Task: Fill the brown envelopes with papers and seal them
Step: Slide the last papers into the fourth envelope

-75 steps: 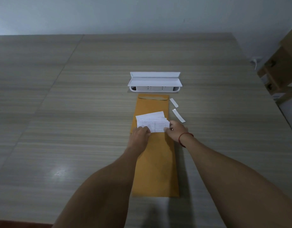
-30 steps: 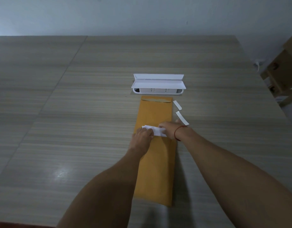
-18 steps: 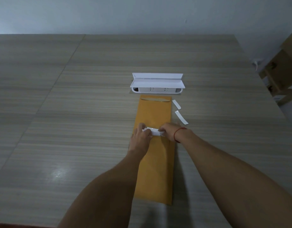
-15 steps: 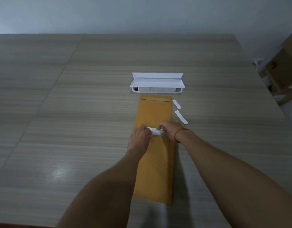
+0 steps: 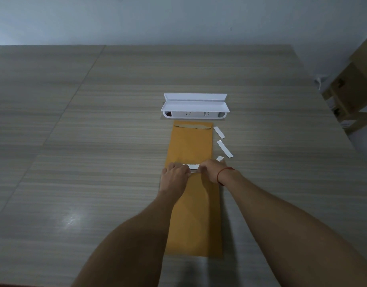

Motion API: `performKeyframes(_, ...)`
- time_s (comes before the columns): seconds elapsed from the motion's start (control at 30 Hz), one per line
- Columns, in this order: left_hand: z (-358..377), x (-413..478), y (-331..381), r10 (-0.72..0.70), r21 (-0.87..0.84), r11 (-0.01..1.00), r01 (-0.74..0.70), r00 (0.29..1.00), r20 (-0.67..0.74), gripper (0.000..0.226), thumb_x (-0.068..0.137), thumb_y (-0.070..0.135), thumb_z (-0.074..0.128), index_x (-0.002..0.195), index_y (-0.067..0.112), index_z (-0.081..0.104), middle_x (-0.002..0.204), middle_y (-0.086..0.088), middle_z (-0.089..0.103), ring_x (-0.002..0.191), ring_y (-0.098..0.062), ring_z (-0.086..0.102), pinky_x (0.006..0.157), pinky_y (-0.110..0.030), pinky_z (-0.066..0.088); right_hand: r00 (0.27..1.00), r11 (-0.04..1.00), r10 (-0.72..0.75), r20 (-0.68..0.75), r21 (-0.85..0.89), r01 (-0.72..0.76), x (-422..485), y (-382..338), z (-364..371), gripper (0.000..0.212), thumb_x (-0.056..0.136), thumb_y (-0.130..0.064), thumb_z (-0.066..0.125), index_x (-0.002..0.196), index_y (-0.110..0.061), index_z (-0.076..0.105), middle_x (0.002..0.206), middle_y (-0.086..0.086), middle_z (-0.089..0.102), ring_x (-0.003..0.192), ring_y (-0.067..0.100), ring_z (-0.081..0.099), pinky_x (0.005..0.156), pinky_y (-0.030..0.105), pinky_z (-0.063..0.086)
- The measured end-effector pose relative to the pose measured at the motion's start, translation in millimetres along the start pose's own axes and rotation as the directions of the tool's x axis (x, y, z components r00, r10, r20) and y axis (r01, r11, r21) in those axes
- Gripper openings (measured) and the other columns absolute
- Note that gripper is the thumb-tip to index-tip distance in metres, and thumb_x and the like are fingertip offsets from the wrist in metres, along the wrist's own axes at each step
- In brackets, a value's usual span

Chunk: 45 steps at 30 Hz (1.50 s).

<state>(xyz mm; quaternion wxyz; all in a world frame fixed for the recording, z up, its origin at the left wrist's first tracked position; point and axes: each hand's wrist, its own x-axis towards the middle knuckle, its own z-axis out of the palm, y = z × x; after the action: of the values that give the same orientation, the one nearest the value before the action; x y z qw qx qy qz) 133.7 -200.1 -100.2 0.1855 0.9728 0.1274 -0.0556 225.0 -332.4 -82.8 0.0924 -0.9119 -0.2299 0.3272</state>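
1. Near envelope. Brown, laid flat and lengthwise on the table. The mouth is turned away from the person, so sheets can be pushed in away from the body.

2. Papers. White. Only a narrow band is seen outside the mouth, and the rest is judged to be inside. Filling of this envelope is judged nearly done; it is not yet sealed.

3. Left hand. The fingers are curled narrow and the left end of the band is pinched at the mouth. Whether the lip of the envelope is also held cannot be told. The hand is probably placed there to steady the opening.

4. Right hand. The fingers are curled narrow on the right end of the band. A red cord is worn at the wrist. Both ends are held, it is judged, so that the stack goes in square and not skewed.

5. Far envelope. Brown, flat, just beyond the hands and in line with the near one. The flap is folded down at its far end. Whether the two envelopes touch or overlap is hidden by the hands.

6. White strips. Three, small, just right of the far envelope, the nearest partly hidden behind the right hand. They are judged to be peeled backing, dropped clear of the work.

7. Socket box. White, with its lid raised, just beyond the far envelope.

8. Cardboard boxes. Stacked off the right edge of the table.
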Motion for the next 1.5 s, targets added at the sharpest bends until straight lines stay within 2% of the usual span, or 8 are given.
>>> performKeyframes(0.17,-2.9,-1.7,3.9,0.002,0.025,1.0,-0.001,1.0,-0.016,0.023,0.098,0.029,0.039,0.103,0.021,0.061,0.105,0.001,0.066,0.113,-0.018,0.05,0.092,-0.034,0.026,1.0,0.999,-0.025,-0.014,0.042,0.025,-2.8,4.4,5.9,0.023,0.096,-0.024,0.049,0.114,-0.029,0.063,0.118,-0.001,0.065,0.116,0.027,0.055,0.1,0.038,0.042)
performKeyframes(0.47,-1.4,-6.2,8.3,0.009,0.0,1.0,-0.009,1.0,-0.016,0.02,0.097,0.025,0.042,0.101,0.02,0.062,0.107,0.002,0.062,0.11,-0.017,0.053,0.085,-0.033,0.029,0.999,0.995,-0.012,-0.038,0.096,0.016,-12.2,7.0,8.1,0.023,0.096,-0.02,0.051,0.115,-0.025,0.063,0.115,0.001,0.067,0.11,0.026,0.058,0.093,0.032,0.043)
performKeyframes(0.67,2.5,-10.9,11.7,-0.003,0.018,1.0,0.003,1.0,0.003,0.021,0.098,0.025,0.042,0.103,0.022,0.061,0.107,0.001,0.066,0.115,-0.017,0.05,0.091,-0.034,0.03,1.0,1.0,0.009,-0.014,-0.015,-0.009,-12.5,7.5,12.7,0.025,0.098,-0.032,0.045,0.108,-0.027,0.068,0.11,0.002,0.07,0.116,0.028,0.053,0.101,0.035,0.032)
performKeyframes(0.87,7.1,-14.0,13.9,-0.012,0.009,1.0,0.012,1.0,0.012,0.018,0.093,0.026,0.057,0.103,0.017,0.068,0.112,-0.001,0.063,0.112,-0.019,0.053,0.093,-0.032,0.039,0.999,0.999,-0.008,-0.047,-0.032,0.007,-26.6,7.9,14.5,0.03,0.099,-0.019,0.045,0.118,-0.025,0.068,0.122,0.003,0.066,0.117,0.029,0.055,0.103,0.034,0.035)
performKeyframes(1.1,4.6,-21.1,6.8,-0.12,-0.006,0.993,0.12,0.992,-0.032,0.05,0.079,0.038,0.073,0.12,0.017,0.055,0.12,-0.001,0.052,0.116,-0.021,0.05,0.094,-0.036,0.045,0.968,0.955,0.144,-0.204,0.286,-0.082,-30.9,16.3,18.6,0.005,0.08,-0.015,0.072,0.082,-0.02,0.071,0.097,0.0,0.072,0.095,0.023,0.067,0.088,0.033,0.053)
performKeyframes(1.23,7.4,-19.2,6.9,-0.128,-0.045,0.99,0.131,0.989,0.074,0.057,0.084,0.037,0.068,0.133,0.017,0.046,0.126,-0.005,0.047,0.121,-0.025,0.047,0.095,-0.04,0.046,0.937,0.897,0.261,-0.231,0.416,-0.147,-25.9,14.7,19.2,0.012,0.082,-0.024,0.073,0.09,-0.015,0.068,0.102,0.002,0.068,0.099,0.023,0.065,0.088,0.033,0.053)
performKeyframes(1.37,13.8,-19.0,5.1,-0.146,-0.047,0.987,0.152,0.983,0.113,0.058,0.089,0.039,0.062,0.139,0.017,0.042,0.13,-0.007,0.042,0.123,-0.025,0.043,0.098,-0.04,0.045,0.921,0.882,0.317,-0.227,0.429,-0.198,-18.7,11.2,21.7,0.032,0.087,-0.036,0.065,0.067,-0.015,0.053,0.074,0.002,0.056,0.085,0.025,0.058,0.077,0.031,0.049)
performKeyframes(1.5,14.5,-16.0,2.6,-0.151,-0.046,0.986,0.158,0.979,0.136,0.057,0.088,0.039,0.064,0.135,0.013,0.045,0.13,-0.008,0.041,0.124,-0.026,0.043,0.098,-0.042,0.045,0.892,0.851,0.38,-0.245,0.471,-0.233,-14.9,9.4,25.7,0.034,0.091,-0.031,0.063,0.118,-0.012,0.056,0.12,0.005,0.062,0.113,0.028,0.06,0.092,0.035,0.047)
